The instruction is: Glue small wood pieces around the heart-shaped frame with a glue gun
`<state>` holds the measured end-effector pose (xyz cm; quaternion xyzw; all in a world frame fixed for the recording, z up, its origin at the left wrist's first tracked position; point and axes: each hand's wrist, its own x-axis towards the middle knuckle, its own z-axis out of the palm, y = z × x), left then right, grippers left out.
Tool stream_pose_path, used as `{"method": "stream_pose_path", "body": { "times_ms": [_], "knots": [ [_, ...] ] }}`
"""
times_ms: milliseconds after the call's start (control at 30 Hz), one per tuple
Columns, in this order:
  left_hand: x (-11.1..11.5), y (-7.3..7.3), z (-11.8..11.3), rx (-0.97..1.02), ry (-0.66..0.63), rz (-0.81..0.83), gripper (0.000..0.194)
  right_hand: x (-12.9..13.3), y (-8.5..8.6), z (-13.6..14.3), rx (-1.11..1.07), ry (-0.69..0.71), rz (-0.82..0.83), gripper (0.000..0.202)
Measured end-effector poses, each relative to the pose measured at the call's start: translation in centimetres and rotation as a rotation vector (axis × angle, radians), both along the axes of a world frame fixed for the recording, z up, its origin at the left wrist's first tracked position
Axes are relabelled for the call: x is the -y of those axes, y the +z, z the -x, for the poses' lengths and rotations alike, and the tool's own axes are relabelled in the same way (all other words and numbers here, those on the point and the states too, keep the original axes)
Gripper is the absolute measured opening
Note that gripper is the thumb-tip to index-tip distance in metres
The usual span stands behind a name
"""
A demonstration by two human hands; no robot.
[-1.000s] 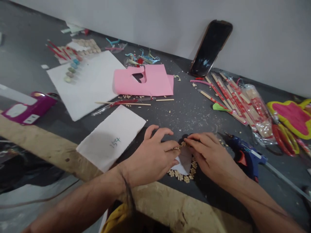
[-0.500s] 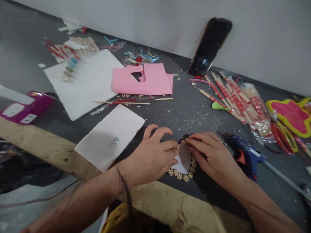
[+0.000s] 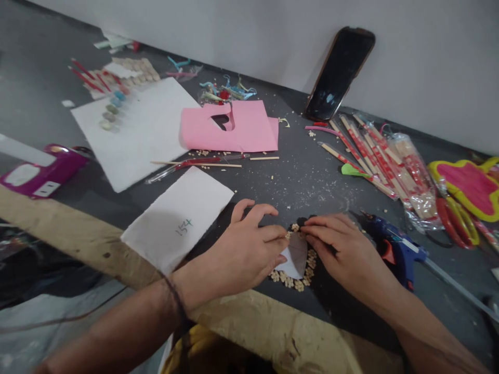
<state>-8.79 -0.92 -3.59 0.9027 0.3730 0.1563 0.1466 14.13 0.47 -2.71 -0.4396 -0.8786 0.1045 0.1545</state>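
A white paper piece (image 3: pixel 293 262) lies on the dark tabletop, bordered by small pale wooden flowers (image 3: pixel 287 282). My left hand (image 3: pixel 249 244) holds this flower-edged piece at its left side with thumb and forefinger, the other fingers raised and curled. At the piece's upper right, my right hand (image 3: pixel 339 244) pinches beside a few flowers (image 3: pixel 295 227); what sits between its fingertips is hidden. Dark round edging shows behind those fingertips. Right of my right hand lies a blue glue gun (image 3: pixel 393 239) with a glue stick in its back.
Left of my hands is a white card (image 3: pixel 177 221). Behind lie folded pink paper (image 3: pixel 249 127) and a large white sheet (image 3: pixel 136 135). A phone (image 3: pixel 339 75) leans on the wall. Wrapped wooden sticks (image 3: pixel 374 150) and scissors (image 3: pixel 456 221) lie right; a purple device (image 3: pixel 47 171) stands left.
The right fingertips have drawn slightly right along the piece's top edge, showing more of the flowers there. My left hand stays almost still, its forearm shifted a little.
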Motion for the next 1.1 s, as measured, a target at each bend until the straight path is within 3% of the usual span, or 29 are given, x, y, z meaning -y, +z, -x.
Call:
{"method": "stream_pose_path", "body": {
  "times_ms": [400, 1100],
  "knots": [
    [0.1, 0.3, 0.0, 0.005, 0.004, 0.020, 0.024, -1.0, -0.4, 1.6, 0.021, 0.002, -0.017, 0.017],
    [0.1, 0.2, 0.0, 0.011, -0.005, 0.022, 0.024, -0.7, -0.4, 1.5, -0.005, -0.009, -0.004, 0.014]
  ]
}}
